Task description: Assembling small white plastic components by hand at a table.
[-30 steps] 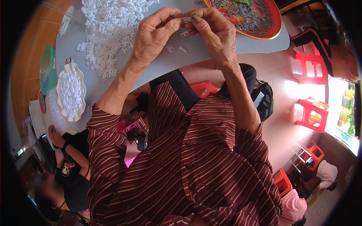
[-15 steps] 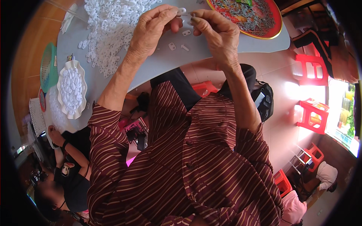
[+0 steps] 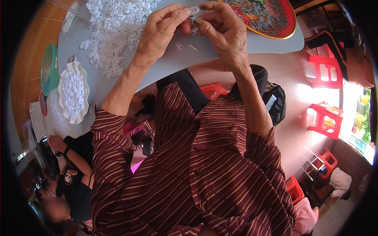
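Note:
My left hand (image 3: 162,31) is closed, with thumb and forefinger pinching a small white plastic piece (image 3: 194,10) with a hole. Close against it, my right hand (image 3: 226,33) has its fingers curled and the thumb bent inward. Whatever lies between those right fingertips is hidden. Below the hands, another white holed piece (image 3: 180,46) and a small white peg-like piece (image 3: 193,47) lie on the grey table (image 3: 157,69). A large heap of white plastic pieces (image 3: 114,31) spreads to the left.
At the right, a red gold-rimmed tray (image 3: 290,29) holds many thin grey metal pins. A white wavy-edged dish (image 3: 86,103) of white pieces and a green basket (image 3: 49,72) stand left. One person (image 3: 76,185) sits lower left; red stools (image 3: 327,120) stand on the right.
My right hand has moved left, closer to my left fingertips, and its forefinger has lifted away from its thumb. The seated person's hands at the left have shifted slightly.

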The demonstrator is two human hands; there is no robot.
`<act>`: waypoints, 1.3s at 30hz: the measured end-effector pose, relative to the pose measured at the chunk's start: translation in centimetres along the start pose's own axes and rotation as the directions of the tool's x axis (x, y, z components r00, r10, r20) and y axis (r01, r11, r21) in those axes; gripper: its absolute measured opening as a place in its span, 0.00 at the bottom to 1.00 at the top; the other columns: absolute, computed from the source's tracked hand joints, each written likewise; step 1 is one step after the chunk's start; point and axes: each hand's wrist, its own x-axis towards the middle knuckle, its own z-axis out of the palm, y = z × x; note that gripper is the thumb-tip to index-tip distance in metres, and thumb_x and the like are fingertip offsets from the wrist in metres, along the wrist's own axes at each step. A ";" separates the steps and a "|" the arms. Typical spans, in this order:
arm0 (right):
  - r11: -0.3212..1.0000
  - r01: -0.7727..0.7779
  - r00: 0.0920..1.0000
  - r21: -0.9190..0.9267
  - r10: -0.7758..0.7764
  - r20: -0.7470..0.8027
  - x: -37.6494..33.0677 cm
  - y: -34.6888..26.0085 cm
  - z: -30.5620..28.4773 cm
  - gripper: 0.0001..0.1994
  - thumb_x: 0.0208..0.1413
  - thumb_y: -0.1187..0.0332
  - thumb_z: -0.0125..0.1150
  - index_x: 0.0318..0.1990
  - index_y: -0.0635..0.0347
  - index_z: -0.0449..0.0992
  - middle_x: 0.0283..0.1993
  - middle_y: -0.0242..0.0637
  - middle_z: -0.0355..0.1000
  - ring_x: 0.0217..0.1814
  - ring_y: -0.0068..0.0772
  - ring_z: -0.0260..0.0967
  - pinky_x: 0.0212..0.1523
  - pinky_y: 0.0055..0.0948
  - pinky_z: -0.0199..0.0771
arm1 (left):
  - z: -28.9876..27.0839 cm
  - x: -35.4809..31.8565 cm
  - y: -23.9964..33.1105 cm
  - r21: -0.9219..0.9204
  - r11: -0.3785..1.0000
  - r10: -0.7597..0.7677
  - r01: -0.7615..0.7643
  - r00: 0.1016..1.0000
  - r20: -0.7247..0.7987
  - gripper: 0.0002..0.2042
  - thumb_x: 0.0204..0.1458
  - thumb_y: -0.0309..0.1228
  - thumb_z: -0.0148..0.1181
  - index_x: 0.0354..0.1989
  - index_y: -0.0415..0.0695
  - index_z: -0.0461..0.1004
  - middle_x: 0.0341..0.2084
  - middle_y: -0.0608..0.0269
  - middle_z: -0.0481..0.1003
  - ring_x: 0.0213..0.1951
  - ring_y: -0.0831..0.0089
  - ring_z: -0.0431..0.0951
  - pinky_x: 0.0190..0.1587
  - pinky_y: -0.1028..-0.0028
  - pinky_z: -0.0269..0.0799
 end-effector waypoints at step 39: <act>0.996 -0.003 1.000 0.084 0.004 -0.016 -0.3 0.3 0.2 0.11 0.54 0.80 0.54 0.45 0.69 0.69 0.34 0.39 0.73 0.33 0.24 0.74 0.35 0.19 0.74 | -0.2 0.1 0.4 0.623 0.740 0.246 -0.253 0.964 0.100 0.11 0.58 0.35 0.48 0.38 0.38 0.69 0.20 0.66 0.67 0.24 0.80 0.63 0.29 0.78 0.63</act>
